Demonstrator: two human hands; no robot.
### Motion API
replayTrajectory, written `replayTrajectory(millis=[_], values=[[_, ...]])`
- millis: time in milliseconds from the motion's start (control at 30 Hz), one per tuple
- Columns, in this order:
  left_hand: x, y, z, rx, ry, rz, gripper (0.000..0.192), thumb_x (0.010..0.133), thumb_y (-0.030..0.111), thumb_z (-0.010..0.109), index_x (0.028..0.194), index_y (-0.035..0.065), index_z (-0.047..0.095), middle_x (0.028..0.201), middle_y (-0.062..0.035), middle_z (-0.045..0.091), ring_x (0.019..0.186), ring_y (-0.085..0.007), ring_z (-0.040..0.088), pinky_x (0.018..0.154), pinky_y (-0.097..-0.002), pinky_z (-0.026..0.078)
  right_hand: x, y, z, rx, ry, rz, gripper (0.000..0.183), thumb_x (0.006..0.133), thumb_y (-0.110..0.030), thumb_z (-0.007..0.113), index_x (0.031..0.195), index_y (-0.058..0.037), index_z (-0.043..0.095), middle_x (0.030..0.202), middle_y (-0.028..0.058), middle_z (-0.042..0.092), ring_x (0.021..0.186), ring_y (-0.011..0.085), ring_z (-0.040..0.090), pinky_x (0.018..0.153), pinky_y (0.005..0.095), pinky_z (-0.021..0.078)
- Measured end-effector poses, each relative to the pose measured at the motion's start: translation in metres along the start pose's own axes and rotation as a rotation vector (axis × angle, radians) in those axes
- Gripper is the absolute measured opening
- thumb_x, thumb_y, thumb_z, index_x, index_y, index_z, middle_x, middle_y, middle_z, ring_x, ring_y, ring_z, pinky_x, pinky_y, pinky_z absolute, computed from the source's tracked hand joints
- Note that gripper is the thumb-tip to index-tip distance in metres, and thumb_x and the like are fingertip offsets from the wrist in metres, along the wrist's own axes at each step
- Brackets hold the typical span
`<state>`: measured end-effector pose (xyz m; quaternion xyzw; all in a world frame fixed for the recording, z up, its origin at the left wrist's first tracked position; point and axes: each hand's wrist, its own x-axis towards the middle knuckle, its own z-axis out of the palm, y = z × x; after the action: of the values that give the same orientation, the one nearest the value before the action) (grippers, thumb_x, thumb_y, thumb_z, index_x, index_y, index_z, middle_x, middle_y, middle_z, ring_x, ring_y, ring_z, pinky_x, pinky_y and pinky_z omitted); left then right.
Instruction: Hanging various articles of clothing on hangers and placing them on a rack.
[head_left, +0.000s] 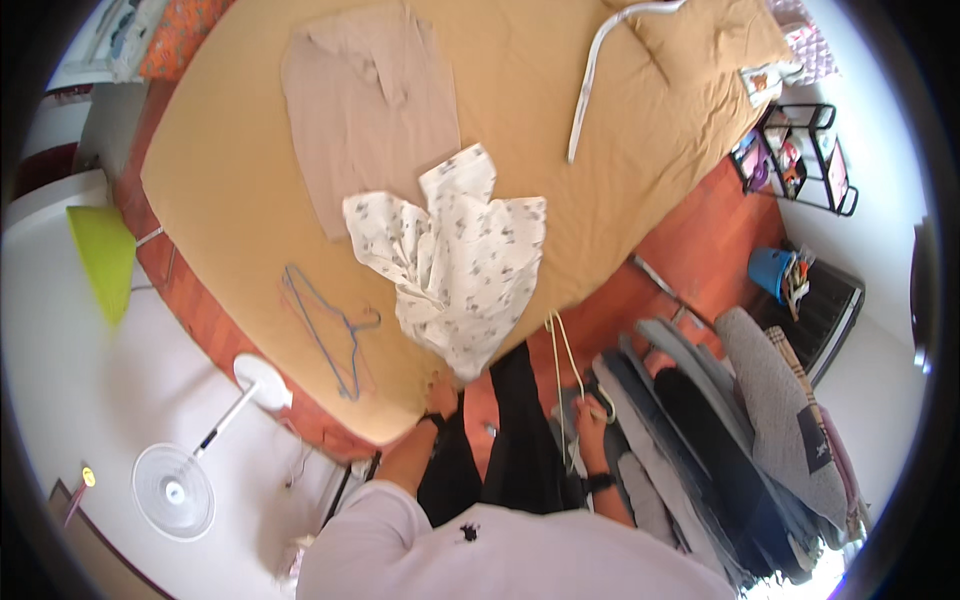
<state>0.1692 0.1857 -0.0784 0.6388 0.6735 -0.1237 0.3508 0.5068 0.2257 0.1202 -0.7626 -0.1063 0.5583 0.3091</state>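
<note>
At the near corner of the bed, my left hand (442, 397) lies at the lower end of a white patterned garment (480, 262); whether its fingers grip the cloth is unclear. To the right, off the bed, my right hand (591, 420) is closed around a pale yellow hanger (570, 352), beside the hanging clothes. The white garment is spread out, wrinkled, and partly overlaps a beige garment (367, 112) laid flat. Blue and pink hangers (319, 315) lie on the mustard bed sheet (225, 195), left of the white garment.
Hanging clothes (697, 442) crowd my right side. A white strip (589, 82) lies on the bed near a pillow (705, 37). A standing fan (174, 492) is at lower left. A black rack (817, 157) and a blue bin (770, 271) stand at right.
</note>
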Motion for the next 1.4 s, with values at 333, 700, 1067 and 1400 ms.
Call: replayTrajectory(millis=[333,700,1067,1400], values=[[0.174,0.095,-0.163,-0.358,0.527,0.111,0.027,0.081,0.021,0.068,0.095,0.0030,0.053,0.085,-0.0139,0.060,0.081,-0.0340,0.058,0.072,-0.0433,0.046,0.000,-0.022,0.013,-0.118,-0.035,-0.122,0.026,0.099,-0.021,0.050,0.081,-0.0043,0.060,0.057,-0.0066,0.033,0.053,0.0014,0.028,0.048,0.0210,0.0215],[0.312,0.121,-0.157,-0.672,-0.002,-0.057,0.042,0.066,0.022,0.074,0.102,0.0035,0.060,0.079,-0.0147,0.068,0.080,-0.0321,0.067,0.075,-0.0381,0.053,-0.022,-0.031,-0.014,0.142,0.092,0.051,0.025,0.098,-0.021,0.051,0.084,-0.0036,0.062,0.057,-0.0060,0.036,0.051,0.0018,0.030,0.046,0.0213,0.0228],[0.180,0.074,-0.116,-0.576,-0.361,-0.253,0.023,0.086,0.021,0.060,0.089,-0.0012,0.061,0.091,-0.0201,0.066,0.087,-0.0311,0.065,0.074,-0.0398,0.052,-0.035,-0.031,-0.028,0.153,0.081,-0.013,0.024,0.098,-0.024,0.051,0.087,-0.0060,0.061,0.059,-0.0060,0.037,0.052,0.0026,0.031,0.047,0.0207,0.0242],[0.170,0.068,-0.105,-0.230,0.024,-0.243,0.049,0.079,0.030,0.068,0.116,0.0024,0.054,0.114,-0.0179,0.058,0.108,-0.0351,0.054,0.091,-0.0460,0.043,-0.088,-0.008,-0.026,0.177,0.127,-0.067,0.027,0.099,-0.028,0.050,0.091,-0.0049,0.063,0.058,-0.0053,0.037,0.051,0.0038,0.032,0.046,0.0217,0.0243]])
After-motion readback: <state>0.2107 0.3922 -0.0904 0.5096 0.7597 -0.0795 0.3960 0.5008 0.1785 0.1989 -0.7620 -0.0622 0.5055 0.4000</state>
